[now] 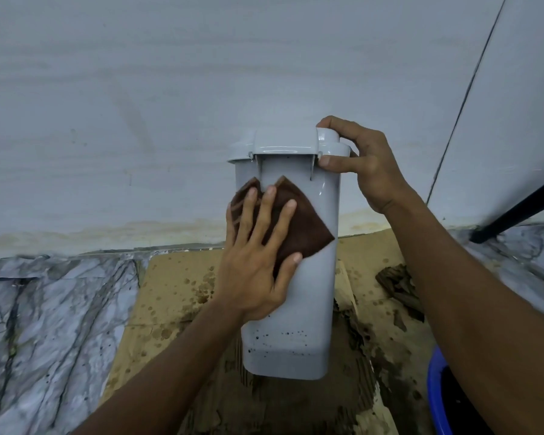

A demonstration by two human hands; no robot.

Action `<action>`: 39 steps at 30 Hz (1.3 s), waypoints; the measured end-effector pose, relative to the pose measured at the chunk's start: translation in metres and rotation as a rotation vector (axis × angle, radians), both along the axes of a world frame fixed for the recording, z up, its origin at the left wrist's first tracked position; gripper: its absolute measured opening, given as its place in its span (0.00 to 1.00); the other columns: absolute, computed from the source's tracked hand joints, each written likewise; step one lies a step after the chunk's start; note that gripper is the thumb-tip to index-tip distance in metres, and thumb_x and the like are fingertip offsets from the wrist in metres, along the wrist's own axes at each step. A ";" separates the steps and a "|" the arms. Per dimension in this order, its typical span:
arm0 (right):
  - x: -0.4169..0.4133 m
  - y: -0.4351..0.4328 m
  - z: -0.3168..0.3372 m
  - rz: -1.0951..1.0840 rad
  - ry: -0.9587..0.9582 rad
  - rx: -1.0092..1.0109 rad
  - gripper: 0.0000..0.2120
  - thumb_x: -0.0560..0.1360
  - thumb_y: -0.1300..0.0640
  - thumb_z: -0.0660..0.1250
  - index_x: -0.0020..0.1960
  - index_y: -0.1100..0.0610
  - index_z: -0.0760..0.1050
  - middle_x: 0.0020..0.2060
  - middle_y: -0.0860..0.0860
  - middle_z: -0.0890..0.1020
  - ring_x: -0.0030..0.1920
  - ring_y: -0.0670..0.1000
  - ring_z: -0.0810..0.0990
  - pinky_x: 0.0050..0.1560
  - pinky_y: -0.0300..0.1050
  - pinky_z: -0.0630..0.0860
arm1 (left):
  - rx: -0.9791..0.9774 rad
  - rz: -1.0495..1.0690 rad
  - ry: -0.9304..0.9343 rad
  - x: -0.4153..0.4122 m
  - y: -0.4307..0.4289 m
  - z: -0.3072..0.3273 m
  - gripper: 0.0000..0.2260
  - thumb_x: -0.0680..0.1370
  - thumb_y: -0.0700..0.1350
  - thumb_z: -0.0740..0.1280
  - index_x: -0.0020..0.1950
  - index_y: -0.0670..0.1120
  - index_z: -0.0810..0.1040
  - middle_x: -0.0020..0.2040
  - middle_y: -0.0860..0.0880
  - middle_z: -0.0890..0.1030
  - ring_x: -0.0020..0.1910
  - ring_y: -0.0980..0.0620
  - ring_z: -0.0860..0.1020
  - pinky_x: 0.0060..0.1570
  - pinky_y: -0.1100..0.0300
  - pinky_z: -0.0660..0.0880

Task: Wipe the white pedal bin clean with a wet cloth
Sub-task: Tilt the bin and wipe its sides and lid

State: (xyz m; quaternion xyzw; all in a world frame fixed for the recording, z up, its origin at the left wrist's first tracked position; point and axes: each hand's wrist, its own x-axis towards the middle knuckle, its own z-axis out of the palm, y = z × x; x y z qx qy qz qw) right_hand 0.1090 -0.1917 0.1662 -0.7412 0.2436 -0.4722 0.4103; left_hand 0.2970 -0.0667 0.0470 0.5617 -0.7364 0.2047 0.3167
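The white pedal bin stands in the middle of the view, tilted so that one flat side faces me. Its lid is at the top and dark specks dot the lower part of that side. A brown cloth lies flat on the upper part of the bin's side. My left hand presses on the cloth with its fingers spread and straight. My right hand grips the right edge of the lid, fingers over the top and thumb on the rim.
The bin rests on wet, stained cardboard laid over a marbled floor. A pale wall rises right behind it. A blue basin sits at the lower right. A black bar slants down at the right.
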 end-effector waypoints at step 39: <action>0.005 0.012 0.000 -0.041 -0.015 0.012 0.21 0.65 0.62 0.72 0.56 0.65 0.77 0.51 0.53 0.75 0.52 0.49 0.73 0.52 0.44 0.71 | -0.016 -0.021 -0.186 -0.017 0.023 -0.037 0.31 0.84 0.58 0.56 0.84 0.47 0.55 0.84 0.42 0.50 0.83 0.39 0.50 0.79 0.36 0.45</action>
